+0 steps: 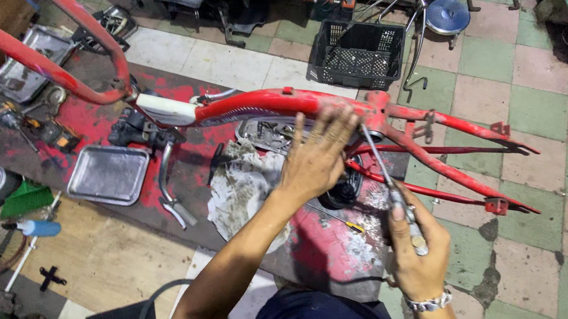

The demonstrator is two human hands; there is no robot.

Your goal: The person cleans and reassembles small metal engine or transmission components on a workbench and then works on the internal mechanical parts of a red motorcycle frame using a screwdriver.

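right hand (417, 252) is clenched on a screwdriver (388, 182), tip up against the red bicycle frame (276, 100) near its seat junction. left hand (316, 155) is released, fingers spread, resting flat on the frame, apparently to steady it. frame lies on the floor over a stained rag (244, 187).

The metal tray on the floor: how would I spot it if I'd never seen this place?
Find the red bicycle frame lying across the floor. Just below its front end, left of the crumpled white rag, sits the metal tray. It is shallow, square, shiny and empty, unlike the cluttered tray farther back.
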